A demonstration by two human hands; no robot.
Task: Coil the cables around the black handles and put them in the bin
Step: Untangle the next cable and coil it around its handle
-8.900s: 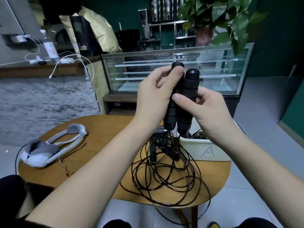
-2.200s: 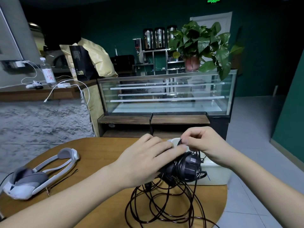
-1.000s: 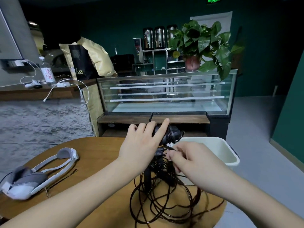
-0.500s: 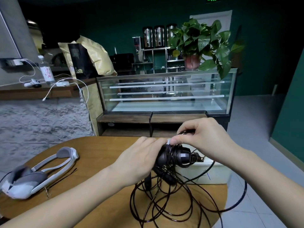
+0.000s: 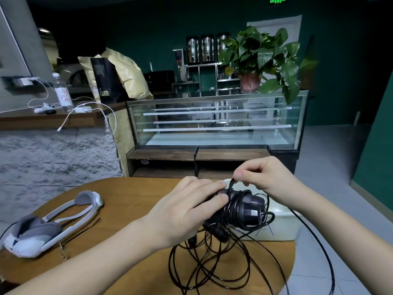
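The black handles [image 5: 244,206], partly wrapped in cable [image 5: 232,204], are held above the desk [image 5: 127,199], just before the white bin [image 5: 285,226]. The left hand [image 5: 187,211] grips them, hiding their near ends. The right hand [image 5: 263,177] pinches a cable strand above them. Loose loops [image 5: 212,267] lie tangled below; other handles there are hard to make out.

Round wooden table [image 5: 131,201], white headset [image 5: 49,226], loose black cables [image 5: 212,271], white bin [image 5: 285,226]

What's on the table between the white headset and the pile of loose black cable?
In the head view, the left forearm crosses above bare wood between the headset and the loose cable.
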